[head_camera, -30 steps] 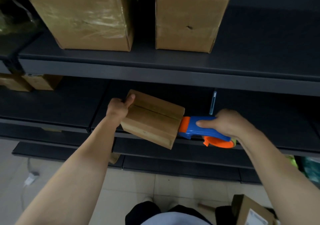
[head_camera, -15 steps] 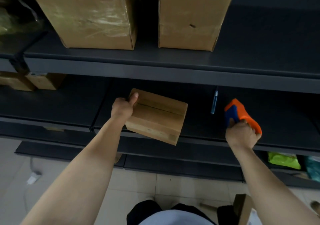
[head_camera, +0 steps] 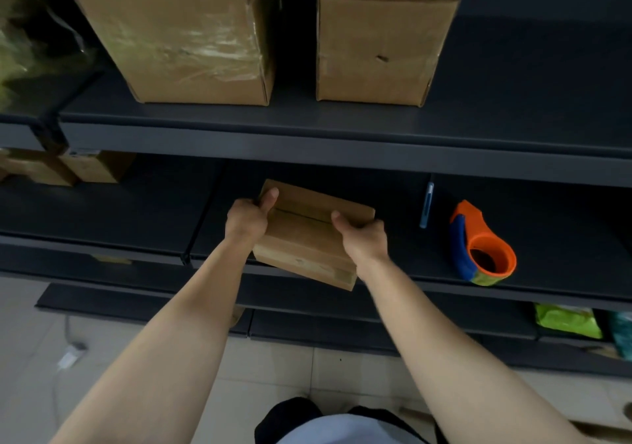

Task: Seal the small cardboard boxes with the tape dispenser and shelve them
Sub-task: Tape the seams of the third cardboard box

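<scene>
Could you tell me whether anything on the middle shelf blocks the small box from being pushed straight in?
Nothing visible does. The small box, held by the left hand and right hand, faces bare shelf; the tape dispenser sits off to its right.

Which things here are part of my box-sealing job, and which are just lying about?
Job: small cardboard box, gripped by left hand and right hand; tape dispenser, set down on the shelf.

Lying about: two large boxes above, blue pen, green packet.
</scene>
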Action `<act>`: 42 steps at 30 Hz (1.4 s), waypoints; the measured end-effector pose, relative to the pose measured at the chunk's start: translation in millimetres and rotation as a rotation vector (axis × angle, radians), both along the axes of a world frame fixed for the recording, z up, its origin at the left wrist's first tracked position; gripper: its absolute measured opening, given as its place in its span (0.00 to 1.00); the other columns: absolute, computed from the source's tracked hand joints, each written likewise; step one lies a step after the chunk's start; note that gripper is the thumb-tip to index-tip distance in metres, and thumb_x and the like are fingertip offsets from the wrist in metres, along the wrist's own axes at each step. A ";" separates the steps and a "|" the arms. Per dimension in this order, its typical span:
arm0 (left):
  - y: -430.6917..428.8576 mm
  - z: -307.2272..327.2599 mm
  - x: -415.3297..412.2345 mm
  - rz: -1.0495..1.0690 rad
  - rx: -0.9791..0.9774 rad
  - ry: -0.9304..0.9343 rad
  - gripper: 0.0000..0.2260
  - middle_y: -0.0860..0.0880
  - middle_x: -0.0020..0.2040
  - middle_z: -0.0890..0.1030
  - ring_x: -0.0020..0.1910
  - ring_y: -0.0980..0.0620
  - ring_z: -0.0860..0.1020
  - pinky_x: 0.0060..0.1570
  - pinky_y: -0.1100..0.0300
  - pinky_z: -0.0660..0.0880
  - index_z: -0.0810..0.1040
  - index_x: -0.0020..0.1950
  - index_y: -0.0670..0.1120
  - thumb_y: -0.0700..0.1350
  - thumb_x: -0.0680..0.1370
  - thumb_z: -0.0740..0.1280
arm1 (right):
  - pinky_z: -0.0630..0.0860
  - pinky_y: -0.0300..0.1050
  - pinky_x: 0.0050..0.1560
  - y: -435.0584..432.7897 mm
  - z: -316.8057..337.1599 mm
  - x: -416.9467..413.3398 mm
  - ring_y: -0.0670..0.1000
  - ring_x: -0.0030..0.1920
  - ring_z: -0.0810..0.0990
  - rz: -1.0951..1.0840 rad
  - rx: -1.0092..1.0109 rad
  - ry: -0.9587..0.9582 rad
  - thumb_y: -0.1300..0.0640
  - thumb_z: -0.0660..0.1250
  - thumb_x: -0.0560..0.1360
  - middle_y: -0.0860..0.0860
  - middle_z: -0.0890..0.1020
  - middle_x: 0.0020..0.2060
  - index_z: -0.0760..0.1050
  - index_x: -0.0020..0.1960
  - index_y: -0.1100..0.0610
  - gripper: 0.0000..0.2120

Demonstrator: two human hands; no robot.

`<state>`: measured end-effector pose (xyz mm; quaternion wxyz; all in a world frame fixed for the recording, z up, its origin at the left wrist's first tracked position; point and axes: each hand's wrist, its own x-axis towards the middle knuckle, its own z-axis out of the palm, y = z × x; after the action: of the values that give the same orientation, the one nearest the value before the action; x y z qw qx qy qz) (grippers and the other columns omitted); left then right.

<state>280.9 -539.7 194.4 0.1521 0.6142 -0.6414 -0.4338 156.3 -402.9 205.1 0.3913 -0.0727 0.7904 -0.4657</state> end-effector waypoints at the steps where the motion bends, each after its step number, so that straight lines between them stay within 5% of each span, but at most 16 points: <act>1: -0.5 -1.9 2.3 -0.004 0.013 0.013 0.29 0.46 0.49 0.78 0.43 0.50 0.75 0.35 0.60 0.69 0.75 0.59 0.40 0.65 0.74 0.63 | 0.72 0.45 0.55 -2.1 -3.7 2.4 0.57 0.63 0.74 -0.032 -0.032 0.006 0.40 0.69 0.72 0.56 0.72 0.66 0.57 0.74 0.59 0.40; 5: -4.1 -2.3 7.0 -0.050 0.103 0.015 0.31 0.45 0.50 0.81 0.49 0.46 0.79 0.49 0.55 0.75 0.78 0.54 0.41 0.65 0.66 0.73 | 0.70 0.41 0.51 1.4 -10.4 -0.6 0.51 0.54 0.74 0.002 -0.115 0.014 0.44 0.67 0.75 0.53 0.75 0.58 0.62 0.68 0.58 0.29; 15: -0.8 -1.7 7.4 -0.059 0.050 0.051 0.23 0.46 0.46 0.81 0.47 0.47 0.79 0.46 0.55 0.76 0.78 0.48 0.43 0.63 0.69 0.72 | 0.69 0.42 0.52 2.3 -11.6 -3.6 0.52 0.57 0.75 0.024 -0.116 0.071 0.44 0.65 0.76 0.52 0.75 0.59 0.62 0.70 0.58 0.29; 19: 5.0 12.6 -3.5 -0.167 -0.002 -0.272 0.34 0.42 0.55 0.79 0.47 0.46 0.77 0.41 0.55 0.73 0.72 0.60 0.40 0.69 0.71 0.63 | 0.70 0.44 0.48 -3.7 -4.8 -6.8 0.56 0.59 0.75 0.042 -0.035 0.087 0.41 0.66 0.75 0.55 0.73 0.63 0.60 0.71 0.59 0.33; 22: 19.2 14.5 -14.9 -0.206 -0.076 -0.491 0.55 0.39 0.70 0.67 0.66 0.39 0.70 0.60 0.45 0.72 0.54 0.75 0.38 0.77 0.63 0.62 | 0.70 0.45 0.48 -5.8 -4.7 -5.0 0.57 0.60 0.75 0.038 0.018 0.099 0.38 0.69 0.71 0.56 0.72 0.64 0.56 0.72 0.58 0.40; 24: 27.0 13.7 -17.7 -0.223 -0.111 -0.507 0.59 0.39 0.74 0.61 0.70 0.39 0.66 0.63 0.44 0.70 0.49 0.77 0.38 0.77 0.61 0.63 | 0.70 0.45 0.49 -4.7 -7.4 -2.9 0.58 0.61 0.75 0.040 0.036 0.138 0.37 0.71 0.69 0.56 0.72 0.64 0.55 0.72 0.58 0.44; 28: 20.7 17.1 -19.1 -0.197 -0.091 -0.513 0.56 0.40 0.72 0.66 0.68 0.40 0.70 0.57 0.49 0.73 0.52 0.76 0.38 0.75 0.64 0.65 | 0.72 0.45 0.49 -6.0 -10.5 -9.4 0.57 0.59 0.76 0.082 0.024 0.136 0.39 0.70 0.70 0.55 0.74 0.62 0.60 0.70 0.58 0.39; 31: 5.0 12.4 -6.0 -0.128 -0.080 -0.332 0.36 0.46 0.50 0.79 0.53 0.44 0.79 0.43 0.54 0.74 0.73 0.58 0.41 0.70 0.66 0.68 | 0.73 0.46 0.55 -1.5 -15.5 -24.0 0.55 0.60 0.75 0.124 -0.033 0.084 0.39 0.67 0.73 0.53 0.75 0.61 0.63 0.70 0.57 0.33; 33: -2.4 4.9 7.0 -0.079 -0.086 -0.142 0.27 0.49 0.40 0.79 0.44 0.47 0.79 0.38 0.56 0.73 0.77 0.48 0.42 0.66 0.69 0.69 | 0.70 0.48 0.64 5.7 -21.1 -34.2 0.54 0.63 0.73 0.147 -0.119 -0.004 0.40 0.65 0.75 0.51 0.74 0.62 0.62 0.73 0.57 0.33; 37: 4.5 -3.9 11.2 0.048 -0.099 0.025 0.23 0.50 0.38 0.79 0.39 0.49 0.78 0.34 0.59 0.71 0.79 0.46 0.42 0.63 0.73 0.67 | 0.63 0.58 0.71 14.4 -30.6 -34.7 0.55 0.70 0.67 0.150 -0.202 -0.121 0.33 0.63 0.71 0.53 0.67 0.72 0.55 0.77 0.52 0.42; 42: 13.5 -1.7 0.1 -0.004 -0.075 -0.094 0.27 0.48 0.40 0.77 0.39 0.49 0.77 0.31 0.59 0.68 0.74 0.49 0.42 0.67 0.73 0.63 | 0.68 0.58 0.67 7.6 -31.4 -32.7 0.55 0.65 0.73 0.051 -0.216 -0.207 0.40 0.63 0.76 0.53 0.73 0.66 0.62 0.74 0.52 0.31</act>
<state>281.0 -526.1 192.7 0.1439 0.6266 -0.6649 -0.3803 123.5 -395.3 173.7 0.4722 -0.0863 0.6890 -0.5430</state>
